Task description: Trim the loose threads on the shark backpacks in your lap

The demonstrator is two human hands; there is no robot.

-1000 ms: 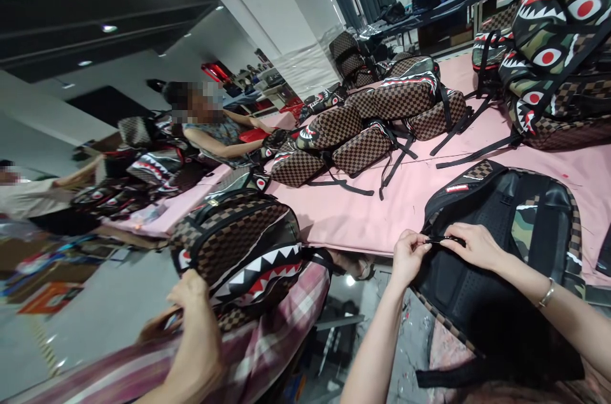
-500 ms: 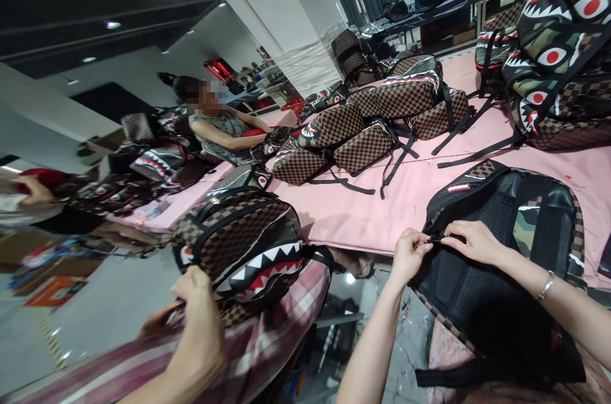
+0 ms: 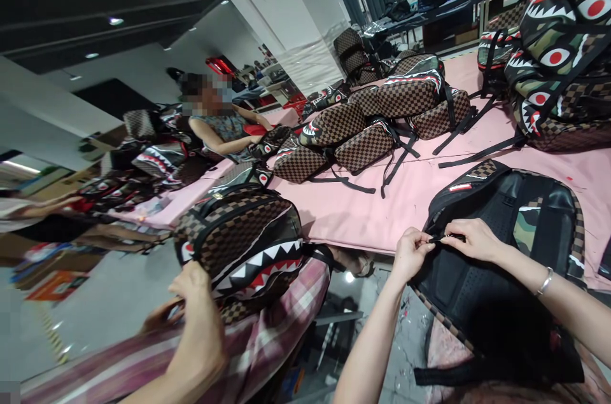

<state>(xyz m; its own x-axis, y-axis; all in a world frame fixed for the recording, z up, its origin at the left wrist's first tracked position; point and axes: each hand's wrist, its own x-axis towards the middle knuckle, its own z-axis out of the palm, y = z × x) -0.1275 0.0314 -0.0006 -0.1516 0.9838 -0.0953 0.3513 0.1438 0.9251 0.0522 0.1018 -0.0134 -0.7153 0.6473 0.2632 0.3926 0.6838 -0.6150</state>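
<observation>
The left hand (image 3: 410, 256) and right hand (image 3: 475, 241), fingertips pressed together, pinch a thin, dark, flexible strip (image 3: 436, 240) over a black padded backpack with brown checkered edging (image 3: 482, 280). This backpack lies back panel up, across the near edge of the pink-covered worktop (image 3: 367, 216). Toward the worktop's far edge, camouflage shark-face backpacks (image 3: 548, 83) are piled beside scattered brown-and-black checkered bags (image 3: 366, 146).

Beyond the right hand (image 3: 477, 240), camouflage shark-face backpacks (image 3: 554, 60) are piled on a pink tabletop (image 3: 372, 222). Ahead of the left hand (image 3: 410, 256) lie checkered bags (image 3: 333, 124); to its left, plaid cloth (image 3: 291, 308) lies under another shark-mouth backpack (image 3: 245, 229).
</observation>
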